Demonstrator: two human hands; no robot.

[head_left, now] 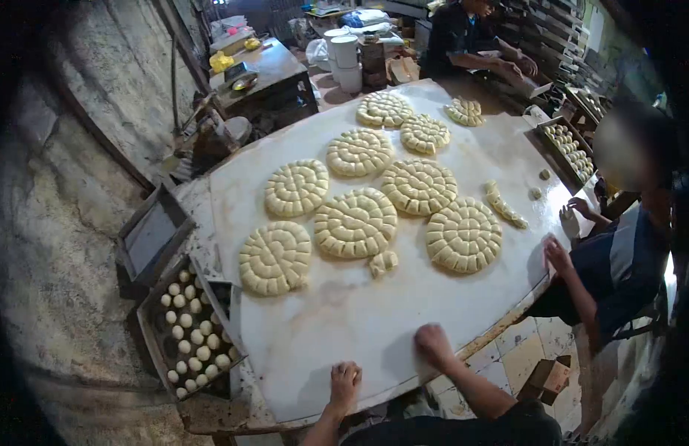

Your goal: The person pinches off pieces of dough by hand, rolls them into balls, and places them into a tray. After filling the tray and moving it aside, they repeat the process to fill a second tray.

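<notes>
My left hand [344, 383] rests curled on the near edge of the white work table [344, 334]. My right hand [432, 343] presses on the table surface a little further in, fingers closed; whether dough lies under either hand cannot be seen. Ahead lie several spiral rounds of scored dough, the nearest being one [275, 257] at left and one [463, 235] at right, with a small dough scrap [383, 262] between them.
A tray of small dough balls [190, 331] and an empty tray [153, 234] stand left of the table. A person [619, 253] sits at the right edge, hands on the table. Another person [463, 37] works at the far end. Another tray of dough balls [571, 149] lies far right.
</notes>
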